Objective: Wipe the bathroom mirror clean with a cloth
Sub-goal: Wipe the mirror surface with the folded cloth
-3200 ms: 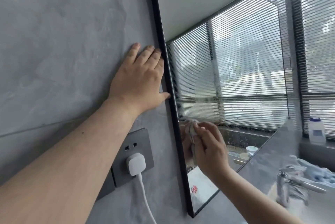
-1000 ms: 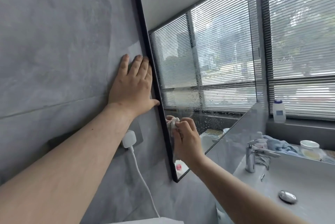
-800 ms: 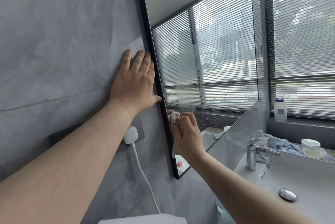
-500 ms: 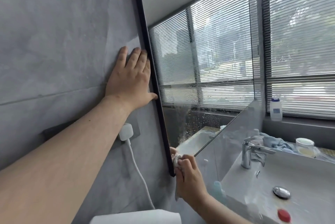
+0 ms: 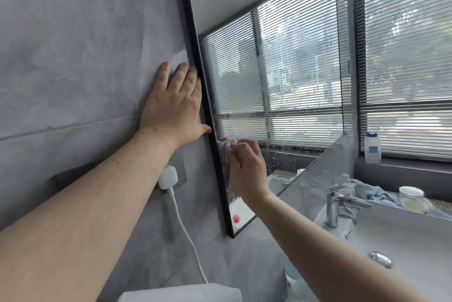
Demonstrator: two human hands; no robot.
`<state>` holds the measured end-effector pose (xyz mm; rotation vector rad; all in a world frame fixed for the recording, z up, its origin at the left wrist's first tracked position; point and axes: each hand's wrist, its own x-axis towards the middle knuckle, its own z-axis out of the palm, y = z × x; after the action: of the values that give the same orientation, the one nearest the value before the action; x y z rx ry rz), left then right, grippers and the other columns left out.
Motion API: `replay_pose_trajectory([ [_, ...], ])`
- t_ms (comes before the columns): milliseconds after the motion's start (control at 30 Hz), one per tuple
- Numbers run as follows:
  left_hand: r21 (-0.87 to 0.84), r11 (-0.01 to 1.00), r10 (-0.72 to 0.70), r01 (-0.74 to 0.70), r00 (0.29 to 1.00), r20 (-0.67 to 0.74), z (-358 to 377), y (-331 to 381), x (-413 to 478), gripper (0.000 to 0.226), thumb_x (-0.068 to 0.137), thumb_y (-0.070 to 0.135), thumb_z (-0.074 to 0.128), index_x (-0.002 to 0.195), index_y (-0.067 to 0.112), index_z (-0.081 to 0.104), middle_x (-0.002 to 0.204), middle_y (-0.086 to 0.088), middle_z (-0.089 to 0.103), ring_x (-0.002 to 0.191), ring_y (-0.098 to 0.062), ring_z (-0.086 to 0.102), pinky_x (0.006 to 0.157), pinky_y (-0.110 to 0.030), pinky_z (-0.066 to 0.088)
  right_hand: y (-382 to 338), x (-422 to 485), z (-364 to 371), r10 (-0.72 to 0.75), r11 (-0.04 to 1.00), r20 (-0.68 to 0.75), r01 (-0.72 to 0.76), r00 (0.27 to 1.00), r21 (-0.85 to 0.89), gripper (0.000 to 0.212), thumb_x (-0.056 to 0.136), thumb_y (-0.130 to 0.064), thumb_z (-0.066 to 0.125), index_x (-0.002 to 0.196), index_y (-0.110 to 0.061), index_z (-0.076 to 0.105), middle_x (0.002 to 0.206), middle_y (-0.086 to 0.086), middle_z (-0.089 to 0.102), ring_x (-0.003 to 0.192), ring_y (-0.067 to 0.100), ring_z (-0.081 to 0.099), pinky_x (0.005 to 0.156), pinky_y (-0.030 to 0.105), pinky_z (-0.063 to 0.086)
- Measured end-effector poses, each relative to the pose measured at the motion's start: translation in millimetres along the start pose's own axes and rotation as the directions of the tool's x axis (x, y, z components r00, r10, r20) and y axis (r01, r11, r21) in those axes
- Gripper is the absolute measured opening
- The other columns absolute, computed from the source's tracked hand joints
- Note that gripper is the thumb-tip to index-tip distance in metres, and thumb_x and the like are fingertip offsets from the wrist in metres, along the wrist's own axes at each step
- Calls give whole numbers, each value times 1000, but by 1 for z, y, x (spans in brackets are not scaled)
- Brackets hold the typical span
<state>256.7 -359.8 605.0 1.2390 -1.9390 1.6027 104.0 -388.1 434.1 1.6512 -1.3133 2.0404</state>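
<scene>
Mirror (image 5: 281, 69) with the thin black frame hangs on the grey wall (image 5: 73, 57), and its glass is speckled with droplets low down. Left hand (image 5: 173, 106) lies flat on the wall, fingers straight and right up against the frame, just above a white plug (image 5: 168, 177). Right hand (image 5: 247, 169) pinches a small bunched-up cloth (image 5: 226, 146) and presses it on the glass near the frame's lower left. Further back there's a chrome tap (image 5: 335, 203) at the grey sink (image 5: 403, 240), a jar (image 5: 412, 197) behind it and a white bottle (image 5: 372, 147) on the window sill.

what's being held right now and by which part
The right hand pinches the bunched cloth near its top, against the mirror. The left hand holds nothing, flat on the wall.
</scene>
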Motion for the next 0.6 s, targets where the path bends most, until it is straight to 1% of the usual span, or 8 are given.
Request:
replay_pose_trajectory([
  [67, -6, 1000, -4, 4, 1000, -5, 1, 1, 0, 116, 74, 87, 39, 153, 4, 22, 163, -14, 20, 151, -29, 12, 122, -55, 0, 5, 15, -4, 12, 1000, -16, -13, 1000, -25, 7, 94, -11, 63, 94, -9, 70, 106, -4, 56, 88, 7, 52, 76, 14, 40],
  [133, -8, 1000, -9, 9, 1000, -9, 1, 1, 0, 116, 74, 86, 41, 153, 4, 24, 162, -14, 22, 151, -29, 14, 122, -55, 1, 17, 5, -5, 0, 999, -40, -1, 999, -36, 6, 94, -9, 63, 91, -8, 68, 105, -6, 52, 87, 3, 48, 76, 16, 40],
  [233, -4, 1000, -8, 8, 1000, -11, 1, 1, 1, 115, 74, 87, 41, 153, 5, 24, 162, -14, 22, 151, -29, 14, 122, -55, 1, 45, -51, -4, 7, 998, -19, -8, 1000, -67, 7, 95, -12, 60, 89, -12, 63, 108, -8, 49, 88, 6, 51, 78, 25, 47],
  [300, -4, 1000, -10, 10, 1000, -13, 2, 1, 1, 115, 74, 87, 40, 153, 5, 24, 162, -13, 21, 151, -29, 14, 122, -54, 1, 65, -93, -5, -4, 997, 29, 6, 1000, -74, 10, 97, -17, 56, 88, -16, 60, 107, -13, 46, 87, 7, 52, 78, 26, 47],
  [367, -11, 1000, -15, 15, 1000, -18, 3, 1, 1, 115, 74, 87, 40, 153, 5, 24, 162, -13, 22, 151, -28, 14, 122, -54, 1, 79, -123, -9, -32, 996, 86, 39, 996, -75, 8, 96, -20, 53, 89, -20, 55, 108, -17, 44, 87, 5, 51, 77, 24, 47],
  [433, -20, 1000, -13, 13, 1000, -20, 3, 1, 0, 115, 74, 86, 41, 153, 4, 24, 162, -14, 22, 151, -29, 14, 122, -54, 0, 84, -134, -11, -43, 994, 123, 55, 992, -93, 5, 95, -19, 53, 90, -22, 54, 110, -17, 44, 86, 5, 52, 75, 19, 45],
  [533, -23, 1000, -7, 6, 1000, -22, 4, 1, 0, 115, 75, 86, 41, 153, 4, 23, 162, -14, 21, 151, -29, 14, 122, -54, 2, 79, -122, -12, -30, 991, 128, 46, 991, -125, 14, 95, -23, 49, 86, -16, 56, 106, -13, 47, 78, 8, 52, 72, 10, 37],
  [600, -19, 1000, -8, 8, 1000, -24, 5, 0, 1, 115, 75, 86, 40, 154, 4, 21, 163, -14, 20, 151, -29, 12, 122, -55, 3, 71, -101, -12, -49, 992, 113, 61, 992, -109, 11, 95, -21, 50, 86, -17, 54, 104, -13, 47, 77, 6, 51, 69, 13, 39],
])
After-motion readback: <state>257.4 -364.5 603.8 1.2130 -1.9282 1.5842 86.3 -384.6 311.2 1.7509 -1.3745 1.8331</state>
